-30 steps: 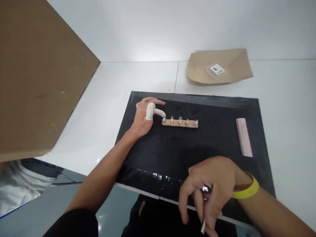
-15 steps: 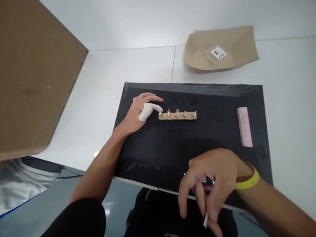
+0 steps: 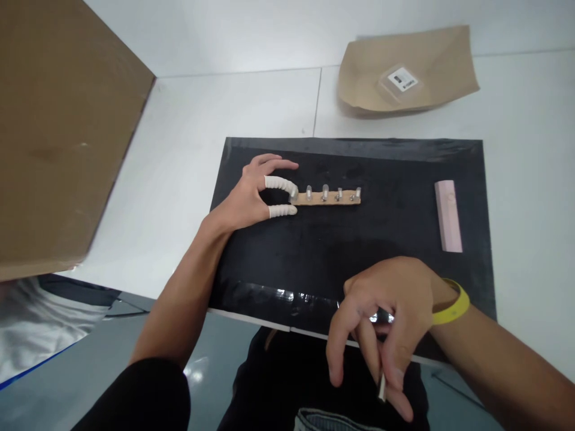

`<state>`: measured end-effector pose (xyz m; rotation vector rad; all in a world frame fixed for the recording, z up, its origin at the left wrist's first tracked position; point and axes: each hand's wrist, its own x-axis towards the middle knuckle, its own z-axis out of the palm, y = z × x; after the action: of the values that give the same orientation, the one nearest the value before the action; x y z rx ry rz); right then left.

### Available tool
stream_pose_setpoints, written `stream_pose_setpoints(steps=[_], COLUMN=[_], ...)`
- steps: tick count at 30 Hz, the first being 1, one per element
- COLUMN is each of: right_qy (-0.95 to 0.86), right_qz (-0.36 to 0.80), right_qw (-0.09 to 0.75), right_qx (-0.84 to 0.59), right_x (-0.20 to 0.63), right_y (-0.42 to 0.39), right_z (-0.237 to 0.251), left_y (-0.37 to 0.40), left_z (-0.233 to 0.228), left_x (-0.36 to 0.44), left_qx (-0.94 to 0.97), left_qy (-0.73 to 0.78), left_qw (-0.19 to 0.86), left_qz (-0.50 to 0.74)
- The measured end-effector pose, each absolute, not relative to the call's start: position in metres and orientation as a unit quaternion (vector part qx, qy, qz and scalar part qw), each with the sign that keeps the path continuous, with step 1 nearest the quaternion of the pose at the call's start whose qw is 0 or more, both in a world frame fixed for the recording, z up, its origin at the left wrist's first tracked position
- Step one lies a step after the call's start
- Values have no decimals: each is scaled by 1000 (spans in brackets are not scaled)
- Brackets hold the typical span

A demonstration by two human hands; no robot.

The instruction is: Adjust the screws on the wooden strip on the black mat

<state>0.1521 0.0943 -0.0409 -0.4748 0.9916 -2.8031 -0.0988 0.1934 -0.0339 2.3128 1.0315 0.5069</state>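
Observation:
A thin wooden strip (image 3: 330,198) carrying several small upright metal-and-clear pieces lies on a black mat (image 3: 314,251). My left hand (image 3: 256,194) rests on the mat with white finger cots on thumb and forefinger, which pinch the strip's left end. My right hand (image 3: 386,317), with a yellow wristband, hovers over the mat's near edge, fingers curled around a slim metal tool (image 3: 381,386) whose tip pokes out below the fingers.
A pink block (image 3: 448,215) lies at the mat's right side. A brown paper bag (image 3: 404,72) with a labelled clear packet sits on the white table behind. A large cardboard sheet (image 3: 58,126) rises at the left.
My left thumb and forefinger have spread from a single touch to a pinch around the strip's left end. The right hand has stayed put with the tool.

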Motion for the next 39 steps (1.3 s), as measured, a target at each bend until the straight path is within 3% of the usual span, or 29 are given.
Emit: stream_pose_setpoints(steps=[27, 32, 35, 39], right_qy=[371, 375, 382, 385], right_qz=[-918, -920, -917, -913], right_qw=[95, 77, 75, 75], right_qx=[-99, -82, -82, -111], right_x=[157, 162, 163, 159], right_y=[98, 99, 99, 97], right_z=[-39, -36, -37, -44], left_y=[199, 197, 191, 183], left_z=[-34, -17, -3, 5], left_x=[-104, -116, -123, -113], left_qx=[863, 848, 832, 853], left_qy=[375, 377, 410, 425], left_qw=[292, 338, 304, 244], left_qz=[171, 157, 219, 180])
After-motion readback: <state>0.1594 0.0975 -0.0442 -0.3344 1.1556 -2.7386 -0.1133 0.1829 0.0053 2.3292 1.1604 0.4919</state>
